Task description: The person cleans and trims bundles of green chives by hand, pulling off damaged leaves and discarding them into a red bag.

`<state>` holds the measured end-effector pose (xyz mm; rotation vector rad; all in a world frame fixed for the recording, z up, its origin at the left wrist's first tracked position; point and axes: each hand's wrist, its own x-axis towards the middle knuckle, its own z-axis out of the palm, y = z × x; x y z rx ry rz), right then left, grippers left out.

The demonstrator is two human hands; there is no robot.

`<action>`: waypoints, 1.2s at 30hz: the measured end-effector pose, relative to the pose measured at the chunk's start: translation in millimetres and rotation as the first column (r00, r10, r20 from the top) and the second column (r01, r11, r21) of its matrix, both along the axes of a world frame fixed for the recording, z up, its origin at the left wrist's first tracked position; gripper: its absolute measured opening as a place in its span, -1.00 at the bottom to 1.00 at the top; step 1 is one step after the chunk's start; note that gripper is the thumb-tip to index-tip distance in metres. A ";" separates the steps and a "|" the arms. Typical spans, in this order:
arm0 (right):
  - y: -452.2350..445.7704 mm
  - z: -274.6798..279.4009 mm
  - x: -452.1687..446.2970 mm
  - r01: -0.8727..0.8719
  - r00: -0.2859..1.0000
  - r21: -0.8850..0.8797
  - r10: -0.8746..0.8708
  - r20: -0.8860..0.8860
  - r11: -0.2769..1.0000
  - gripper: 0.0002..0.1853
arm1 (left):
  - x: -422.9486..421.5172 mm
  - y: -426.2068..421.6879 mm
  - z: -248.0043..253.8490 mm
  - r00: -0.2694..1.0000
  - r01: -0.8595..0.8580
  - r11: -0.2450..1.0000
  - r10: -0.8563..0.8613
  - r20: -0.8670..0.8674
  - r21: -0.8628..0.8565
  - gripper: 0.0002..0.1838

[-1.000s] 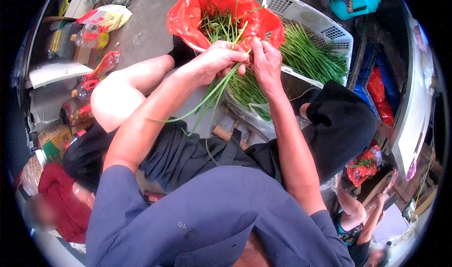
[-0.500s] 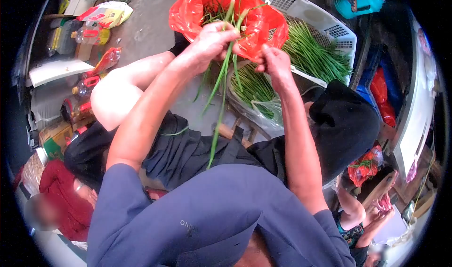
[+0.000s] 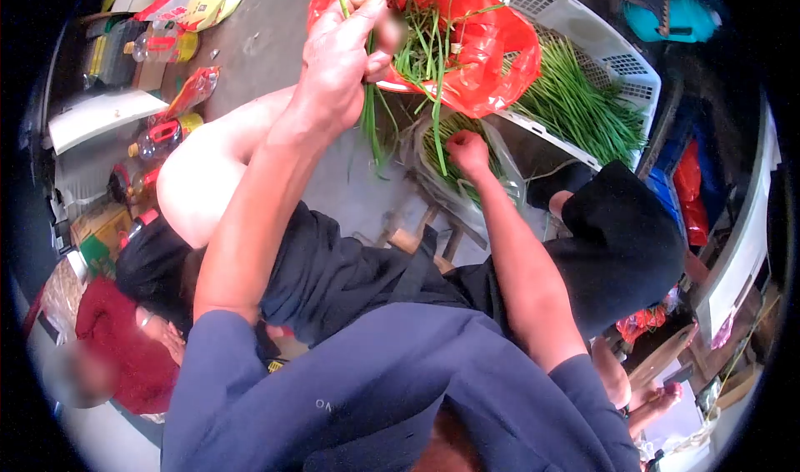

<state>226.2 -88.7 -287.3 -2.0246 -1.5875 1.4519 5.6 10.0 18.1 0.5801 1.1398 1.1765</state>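
My left hand (image 3: 340, 59) is closed around a few long green stalks (image 3: 372, 130), whose ends hang below the fist and stick up above it. It is at the left side of a red plastic bag (image 3: 510, 64), which holds loose green trimmings (image 3: 421, 51); one long strand droops over its front rim. Lower down, my right hand (image 3: 468, 153) reaches over a clear plastic bag (image 3: 510, 176) with a bundle of green stalks inside. Its fingers are curled together at the stalks, and I cannot make out what is between them.
Behind the clear bag, a white plastic crate (image 3: 554, 5) holds many green stalks (image 3: 583, 105). Bottles (image 3: 162, 47) and packets stand at the left. A wooden stool part (image 3: 406, 240) lies between my knees. Other people sit at lower left (image 3: 125, 347) and lower right (image 3: 654, 409).
My right hand has left the red bag's rim and come down to the clear bag. My left hand has moved up and left, still gripping green stalks. The view has shifted slightly.
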 end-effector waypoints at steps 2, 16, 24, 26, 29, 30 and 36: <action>-1.0 4.2 -10.4 -0.044 0.999 -0.041 0.045 0.006 0.998 -0.81 | -3.8 1.0 3.1 0.999 0.018 0.999 -0.019 -0.048 -0.027 -0.88; -9.2 20.4 -20.5 -0.393 0.871 0.133 0.322 0.370 0.910 -0.85 | -4.6 -2.3 4.0 0.999 0.014 0.998 -0.012 0.040 -0.059 -0.84; 32.5 92.9 25.1 0.021 0.958 -0.107 -0.050 -0.281 0.994 -0.72 | -1.7 -5.1 -4.9 0.997 0.082 0.997 -0.082 -0.015 0.002 -0.94; 39.8 135.9 31.3 0.063 0.895 -0.211 -0.149 -0.420 0.975 -0.77 | 1.9 -6.4 -9.2 0.994 0.106 0.994 -0.105 -0.032 0.011 -0.93; 44.4 195.6 41.6 0.094 0.851 -0.244 -0.205 -0.484 0.965 -0.83 | 12.6 -13.1 -6.3 0.984 0.166 0.986 -0.167 -0.066 -0.022 -0.92; 42.8 212.6 42.5 0.139 0.788 -0.264 -0.269 -0.554 0.954 -0.85 | 17.0 -15.9 -5.3 0.975 0.201 0.977 -0.206 -0.081 -0.065 -0.91; 40.4 251.5 38.3 0.277 0.646 -0.230 -0.358 -0.674 0.933 -0.84 | 44.6 -40.4 -8.8 0.827 0.542 0.815 -0.560 -0.042 -0.205 -0.85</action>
